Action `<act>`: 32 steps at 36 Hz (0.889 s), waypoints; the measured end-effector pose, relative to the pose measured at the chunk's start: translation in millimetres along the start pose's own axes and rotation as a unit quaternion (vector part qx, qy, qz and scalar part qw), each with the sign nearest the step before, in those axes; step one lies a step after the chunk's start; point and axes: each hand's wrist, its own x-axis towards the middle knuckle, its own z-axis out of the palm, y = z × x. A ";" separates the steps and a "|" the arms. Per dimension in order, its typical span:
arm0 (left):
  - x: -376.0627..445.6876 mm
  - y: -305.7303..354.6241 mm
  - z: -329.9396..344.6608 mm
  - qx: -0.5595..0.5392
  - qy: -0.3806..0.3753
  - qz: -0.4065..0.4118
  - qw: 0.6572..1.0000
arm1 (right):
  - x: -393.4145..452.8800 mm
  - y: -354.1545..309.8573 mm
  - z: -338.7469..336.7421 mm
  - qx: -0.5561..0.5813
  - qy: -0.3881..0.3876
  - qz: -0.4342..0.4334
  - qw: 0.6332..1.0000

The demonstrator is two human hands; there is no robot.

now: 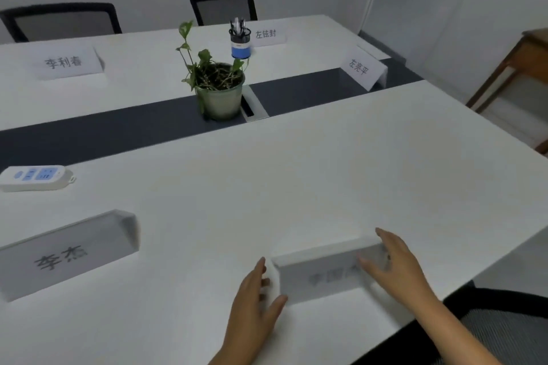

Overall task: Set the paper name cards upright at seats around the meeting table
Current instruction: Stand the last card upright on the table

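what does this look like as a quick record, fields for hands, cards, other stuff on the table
left hand: left hand open, fingers at left end of the near name card
right hand: right hand open, fingers on its right end
near name card: upright, text blurred
other name cards: four upright; near left, far left, far middle, table end
centre strip: potted plant, pen holder
left edge: power strip
surface: meeting table, white

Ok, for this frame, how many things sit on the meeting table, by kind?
White folded paper name cards: 5
Green potted plant in a metal pot: 1
Black mesh pen holder: 1
White power strip with blue sockets: 1
Total: 8
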 end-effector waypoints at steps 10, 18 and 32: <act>40.4 33.0 56.3 0.051 0.147 0.008 0.988 | 71.5 40.5 -40.0 0.148 -0.013 0.012 0.989; 141.6 81.7 102.0 0.057 0.170 0.012 0.984 | 179.5 35.5 -75.5 0.212 0.083 -0.068 0.971; 221.0 74.1 133.0 0.049 0.146 -0.059 0.986 | 262.9 55.4 -42.0 0.268 0.028 -0.010 0.963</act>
